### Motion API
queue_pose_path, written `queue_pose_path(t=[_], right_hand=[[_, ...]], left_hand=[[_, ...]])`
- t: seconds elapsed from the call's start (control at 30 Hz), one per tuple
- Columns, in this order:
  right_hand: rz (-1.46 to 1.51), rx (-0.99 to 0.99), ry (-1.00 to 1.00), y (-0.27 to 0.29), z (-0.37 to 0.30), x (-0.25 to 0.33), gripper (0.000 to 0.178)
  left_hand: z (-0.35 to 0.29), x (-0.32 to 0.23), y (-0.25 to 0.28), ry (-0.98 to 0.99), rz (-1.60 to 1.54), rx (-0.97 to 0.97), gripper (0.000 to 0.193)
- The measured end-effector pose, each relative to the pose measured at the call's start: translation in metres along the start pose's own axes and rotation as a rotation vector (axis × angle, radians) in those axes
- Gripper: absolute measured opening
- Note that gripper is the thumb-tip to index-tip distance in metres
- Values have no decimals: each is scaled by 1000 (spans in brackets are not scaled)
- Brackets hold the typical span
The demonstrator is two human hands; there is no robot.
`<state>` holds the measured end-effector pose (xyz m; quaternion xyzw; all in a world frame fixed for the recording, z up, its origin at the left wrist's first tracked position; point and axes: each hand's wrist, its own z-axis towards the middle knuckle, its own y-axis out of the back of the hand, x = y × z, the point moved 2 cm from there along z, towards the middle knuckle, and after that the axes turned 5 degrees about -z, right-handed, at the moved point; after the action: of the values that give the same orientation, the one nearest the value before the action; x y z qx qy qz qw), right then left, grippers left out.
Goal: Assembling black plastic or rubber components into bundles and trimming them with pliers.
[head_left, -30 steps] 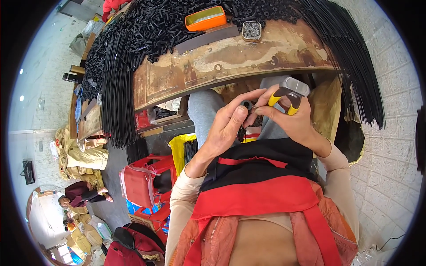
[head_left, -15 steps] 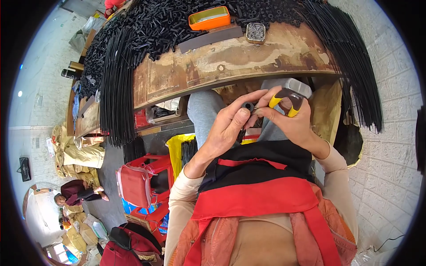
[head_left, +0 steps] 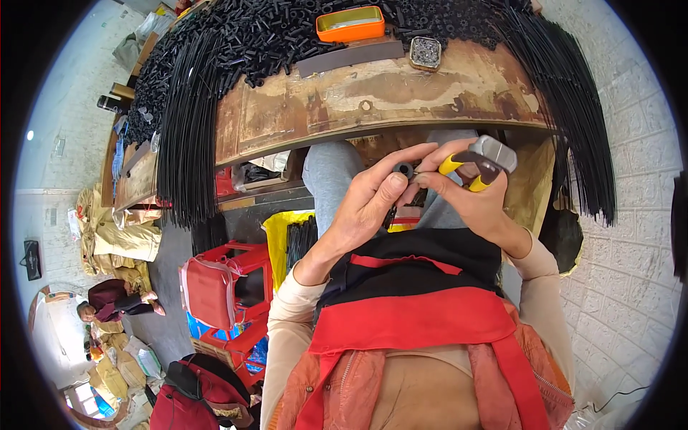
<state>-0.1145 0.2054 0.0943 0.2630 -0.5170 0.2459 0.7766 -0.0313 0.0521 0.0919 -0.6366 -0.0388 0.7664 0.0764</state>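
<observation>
In front of my lap, my left hand (head_left: 373,193) is closed around a short black tube (head_left: 403,170), its open round end facing up between thumb and fingers. My right hand (head_left: 473,193) is beside it, thumb and fingertips pinched at the tube's rim. Something small and thin shows at that pinch, too small to name. The right hand also holds a hand tool (head_left: 496,153) with a blocky grey metal head and two yellow-and-dark arms; its exact kind is unclear. Black strands hang below the left hand, partly hidden by the fingers.
The worn wooden table (head_left: 337,107) carries a heap of black tubes (head_left: 265,43), an orange box (head_left: 350,25), a small container of metal bits (head_left: 425,54) and a grey strip (head_left: 351,59). Bundles of black rods (head_left: 190,136) overhang its edge. A red stool (head_left: 215,287) and a seated person (head_left: 118,304) are left.
The tool's head in my right hand has tipped slightly right and down. Both hands stay together at the black tube. The whole view has shifted a little.
</observation>
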Motion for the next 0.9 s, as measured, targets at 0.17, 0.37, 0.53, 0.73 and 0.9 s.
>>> queue_pose_path(t=[0.17, 0.37, 0.53, 0.73, 0.9], right_hand=[[133, -58, 110, 1, 1, -9, 26], [-90, 175, -48, 12, 24, -6, 30], [-291, 68, -55, 7, 31, 18, 26], [-471, 349, -303, 33, -13, 16, 16], [-338, 502, -482, 23, -7, 26, 28]], left_hand=[[2, 4, 5, 27, 9, 51, 51], [3, 17, 11, 55, -138, 76, 61], [8, 24, 22, -14, -188, -10, 66], [11, 19, 26, -63, -127, -40, 60], [7, 20, 19, 49, 14, -58, 57]])
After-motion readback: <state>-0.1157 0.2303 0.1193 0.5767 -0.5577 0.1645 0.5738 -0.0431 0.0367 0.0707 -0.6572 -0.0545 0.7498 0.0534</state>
